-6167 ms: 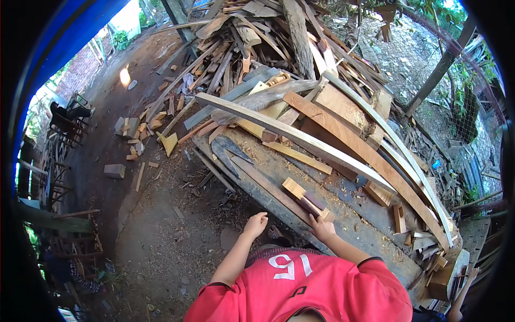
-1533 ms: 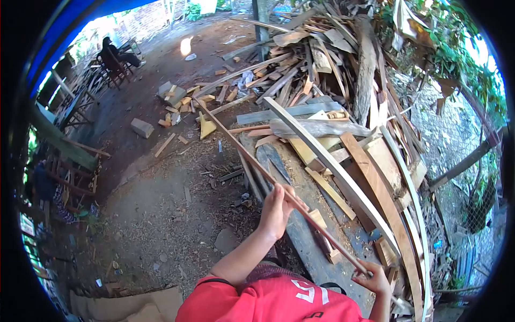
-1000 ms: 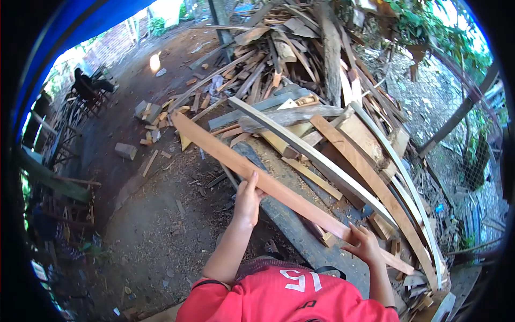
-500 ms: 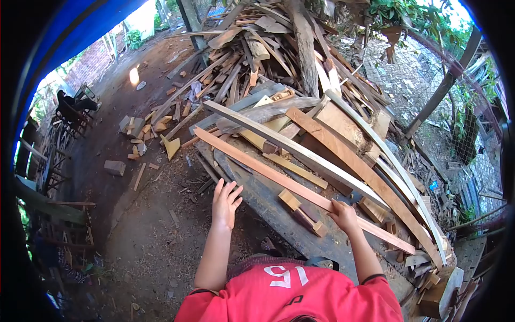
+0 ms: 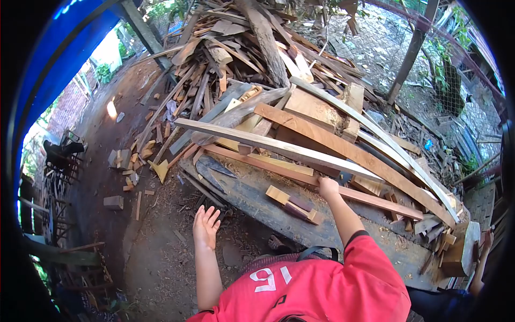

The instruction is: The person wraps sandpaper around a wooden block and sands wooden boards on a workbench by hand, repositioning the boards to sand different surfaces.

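My right hand is closed around a long reddish wooden strip, which lies over the far side of the workbench. My left hand is held off the near left edge of the bench, fingers spread and nothing in it. Just nearer than the strip sits a block of yellow and dark brown wood. A pale long beam runs behind the strip, and a wide brown plank lies beyond that. A dark curved flat piece rests at the bench's left end.
A large heap of scrap wood rises at the back. Offcuts litter the dirt floor on the left. A thick wooden block stands at the bench's right end, near another person's arm. A post supports wire netting.
The reddish strip has shifted away from me, toward the pale beam, with my right hand still on it. My left hand has drawn back from the bench. The camera view has turned.
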A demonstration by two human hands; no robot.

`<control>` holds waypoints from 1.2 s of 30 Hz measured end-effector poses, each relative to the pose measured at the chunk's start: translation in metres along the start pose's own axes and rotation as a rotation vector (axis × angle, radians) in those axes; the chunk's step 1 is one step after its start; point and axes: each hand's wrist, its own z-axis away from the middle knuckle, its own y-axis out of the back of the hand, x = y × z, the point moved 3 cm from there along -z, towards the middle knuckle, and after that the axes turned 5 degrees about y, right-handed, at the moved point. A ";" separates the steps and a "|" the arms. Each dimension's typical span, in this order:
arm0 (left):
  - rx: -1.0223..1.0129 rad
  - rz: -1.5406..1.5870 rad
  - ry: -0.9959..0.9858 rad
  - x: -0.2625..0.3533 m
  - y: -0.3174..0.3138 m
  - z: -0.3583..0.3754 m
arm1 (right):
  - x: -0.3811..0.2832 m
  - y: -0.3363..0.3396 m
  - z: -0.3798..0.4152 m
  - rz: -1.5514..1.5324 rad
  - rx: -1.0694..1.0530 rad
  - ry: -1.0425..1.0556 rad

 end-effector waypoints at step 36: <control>-0.219 -0.150 0.165 -0.024 -0.042 -0.017 | -0.015 -0.046 0.129 -0.102 -0.081 0.240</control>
